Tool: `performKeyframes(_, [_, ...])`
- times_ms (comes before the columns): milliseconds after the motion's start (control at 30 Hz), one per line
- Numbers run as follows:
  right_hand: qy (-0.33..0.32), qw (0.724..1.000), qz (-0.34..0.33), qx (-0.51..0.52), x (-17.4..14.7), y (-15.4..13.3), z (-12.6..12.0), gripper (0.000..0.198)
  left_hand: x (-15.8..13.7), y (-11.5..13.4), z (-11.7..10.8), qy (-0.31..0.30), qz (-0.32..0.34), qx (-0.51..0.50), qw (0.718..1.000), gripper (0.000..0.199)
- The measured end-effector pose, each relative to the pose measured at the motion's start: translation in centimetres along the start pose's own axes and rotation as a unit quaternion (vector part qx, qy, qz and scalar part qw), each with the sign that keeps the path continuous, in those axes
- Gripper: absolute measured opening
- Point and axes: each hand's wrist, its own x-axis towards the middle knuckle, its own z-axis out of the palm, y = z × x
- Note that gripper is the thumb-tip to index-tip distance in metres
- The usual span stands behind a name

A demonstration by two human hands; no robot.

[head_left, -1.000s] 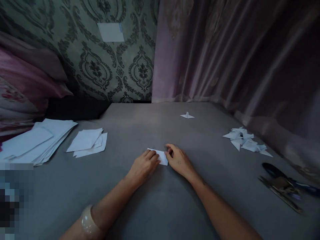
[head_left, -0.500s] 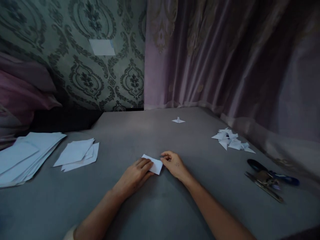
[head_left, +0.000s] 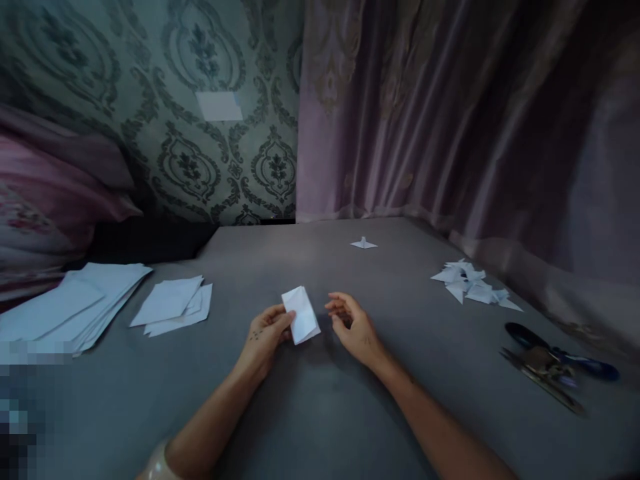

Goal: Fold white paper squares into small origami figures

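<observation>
A small folded sheet of white paper (head_left: 303, 316) is tilted up above the grey surface. My left hand (head_left: 267, 337) pinches it by its left edge, thumb in front and fingers behind. My right hand (head_left: 356, 328) hovers just right of the paper, apart from it, fingers loosely curled and spread with nothing between them. Beyond the hands lies a single folded paper bird (head_left: 364, 244). A heap of similar folded paper pieces (head_left: 473, 283) rests farther right.
On the left lie a stack of large white sheets (head_left: 113, 287) and a smaller pile of cut paper (head_left: 167, 300). Dark-handled tools (head_left: 545, 363), partly blurred, rest at the right. A patterned wall (head_left: 200, 153) and a pink curtain (head_left: 330, 153) stand behind the grey surface (head_left: 320, 427).
My left hand has lifted and turned the folded paper, which lay flat under its fingers. My right hand has moved away from the paper's edge. The view has shifted slightly left.
</observation>
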Motion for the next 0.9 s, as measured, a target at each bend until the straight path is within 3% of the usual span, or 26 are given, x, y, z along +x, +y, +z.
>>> performKeyframes(100, [-0.043,0.983,-0.113,-0.141,-0.6,0.0,0.4,0.055,0.2,-0.5,0.0,-0.014,-0.017,0.0,1.0,0.034])
performKeyframes(200, [-0.081,0.956,-0.167,-0.227,-0.8,0.0,0.6,0.044,0.3,-1.1,-0.2,-0.044,-0.016,0.06,0.997,0.032])
performKeyframes(267, [-0.107,0.943,-0.175,-0.261,-0.8,0.0,0.6,0.033,0.3,-1.2,-0.6,-0.043,0.049,0.158,0.985,0.028])
performKeyframes(333, [-0.129,0.937,-0.167,-0.279,-0.9,0.0,0.6,0.025,0.3,-1.2,-1.1,-0.031,0.174,0.29,0.941,0.028])
performKeyframes(400, [-0.142,0.937,-0.153,-0.279,-0.9,-0.1,0.5,0.019,0.2,-1.2,-1.7,-0.054,0.273,0.401,0.873,0.035])
performKeyframes(433, [-0.143,0.94,-0.146,-0.274,-1.0,-0.2,0.6,0.017,0.2,-1.3,-2.0,-0.079,0.29,0.44,0.846,0.036])
performKeyframes(500, [-0.138,0.947,-0.129,-0.261,-0.9,-0.2,0.8,0.014,0.3,-1.5,-2.3,-0.114,0.285,0.481,0.821,0.032])
performKeyframes(600, [-0.108,0.961,-0.09,-0.239,-0.4,-0.1,1.4,0.015,0.7,-2.0,-2.4,-0.083,0.277,0.489,0.823,0.015])
performKeyframes(767, [-0.064,0.972,-0.014,-0.227,0.3,0.3,2.2,0.018,1.3,-2.5,-1.9,-0.016,0.271,0.482,0.833,0.02])
performKeyframes(900, [-0.049,0.97,-0.012,-0.238,0.5,0.4,2.3,0.013,1.3,-2.6,-1.8,0.005,0.278,0.49,0.826,0.016])
